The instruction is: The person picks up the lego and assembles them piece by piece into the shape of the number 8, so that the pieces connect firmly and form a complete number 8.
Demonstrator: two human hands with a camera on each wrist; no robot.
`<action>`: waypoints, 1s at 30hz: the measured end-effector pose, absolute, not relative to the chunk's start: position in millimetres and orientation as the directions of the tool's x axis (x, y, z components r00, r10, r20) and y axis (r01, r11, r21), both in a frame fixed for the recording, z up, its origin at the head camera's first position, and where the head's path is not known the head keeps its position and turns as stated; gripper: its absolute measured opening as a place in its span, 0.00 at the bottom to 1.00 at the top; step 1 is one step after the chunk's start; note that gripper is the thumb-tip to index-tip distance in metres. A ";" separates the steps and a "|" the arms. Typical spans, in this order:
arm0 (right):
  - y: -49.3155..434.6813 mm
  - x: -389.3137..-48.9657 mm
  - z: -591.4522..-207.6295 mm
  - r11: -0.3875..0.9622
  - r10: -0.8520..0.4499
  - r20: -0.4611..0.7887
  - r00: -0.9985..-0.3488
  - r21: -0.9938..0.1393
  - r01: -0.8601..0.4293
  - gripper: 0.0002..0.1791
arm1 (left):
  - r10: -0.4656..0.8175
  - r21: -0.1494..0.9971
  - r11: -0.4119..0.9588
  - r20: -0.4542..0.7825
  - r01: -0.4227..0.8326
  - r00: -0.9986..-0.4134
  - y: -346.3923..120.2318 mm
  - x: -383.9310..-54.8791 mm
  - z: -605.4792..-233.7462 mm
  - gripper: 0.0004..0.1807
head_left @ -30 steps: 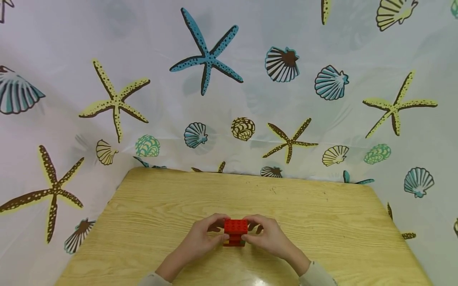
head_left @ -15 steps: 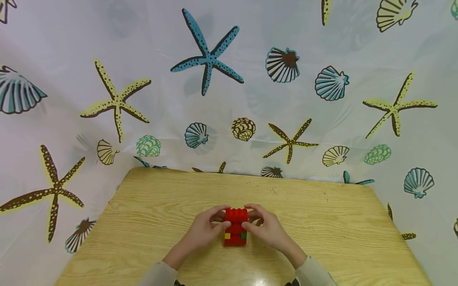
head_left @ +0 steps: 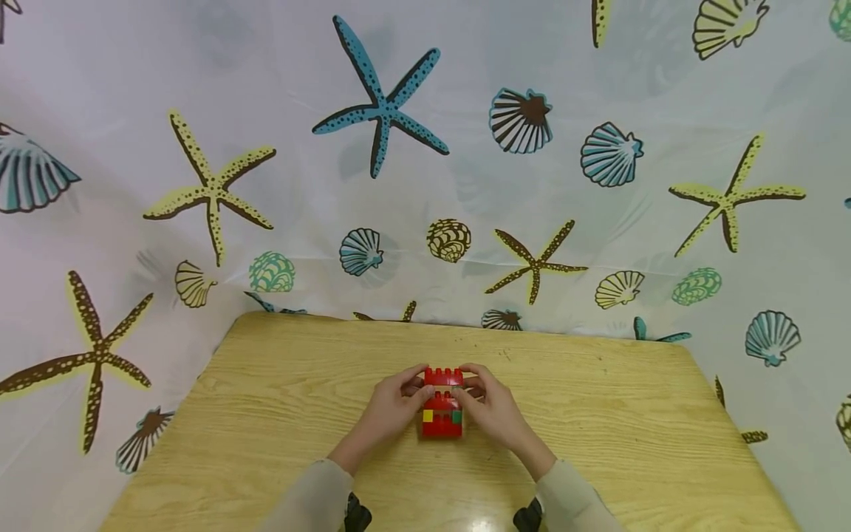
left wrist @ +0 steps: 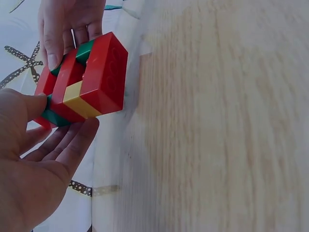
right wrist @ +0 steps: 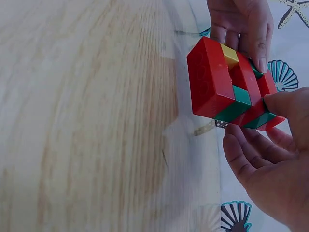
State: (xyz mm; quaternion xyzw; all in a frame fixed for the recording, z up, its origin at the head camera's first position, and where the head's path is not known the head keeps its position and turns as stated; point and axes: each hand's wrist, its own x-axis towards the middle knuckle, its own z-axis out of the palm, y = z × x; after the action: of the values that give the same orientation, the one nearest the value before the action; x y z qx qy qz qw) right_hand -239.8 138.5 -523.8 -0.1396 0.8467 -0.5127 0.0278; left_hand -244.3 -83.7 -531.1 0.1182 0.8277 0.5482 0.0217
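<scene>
A stack of toy building bricks (head_left: 442, 426) is held between both hands above the table. Three long red bricks make its layers, with small yellow and green bricks at the ends between them, leaving gaps in the middle. My left hand (head_left: 394, 405) pinches the stack's left side, its thumb on a green brick (left wrist: 54, 117) in the left wrist view. From the right, my right hand (head_left: 495, 408) pinches the other side, thumb near the upper layers. A yellow brick (right wrist: 230, 56) shows in the right wrist view. The fingertips behind the stack are partly hidden.
The wooden table (head_left: 319, 362) lies beneath the hands. A white cloth (head_left: 286, 89) printed with starfish and shells hangs behind it and along both sides. Dark wrist devices (head_left: 357, 512) show beneath the sleeves.
Both hands have carried the stack up and away in the head view. It has tilted, so its front with the yellow and green bricks shows more. The grip stays on both sides.
</scene>
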 end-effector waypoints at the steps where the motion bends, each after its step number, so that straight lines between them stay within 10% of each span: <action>1: 138.4 -241.2 -524.7 0.439 -0.261 0.092 -0.961 -0.875 -0.203 0.28 | 0.209 0.914 0.370 0.089 0.163 -0.974 -82.4 -245.2 -531.9 0.29; 30: 137.6 -260.8 -534.8 0.505 -0.260 0.074 -0.963 -0.839 -0.201 0.34 | 0.262 0.814 0.545 0.059 0.198 -0.963 -66.8 -265.9 -539.6 0.38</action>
State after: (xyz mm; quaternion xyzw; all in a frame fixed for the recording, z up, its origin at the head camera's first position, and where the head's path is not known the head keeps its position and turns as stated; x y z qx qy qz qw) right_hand -260.8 137.6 -534.8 -0.1328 0.8671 -0.4792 0.0308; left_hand -265.9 -66.8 -539.6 0.1311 0.8783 0.4585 0.0348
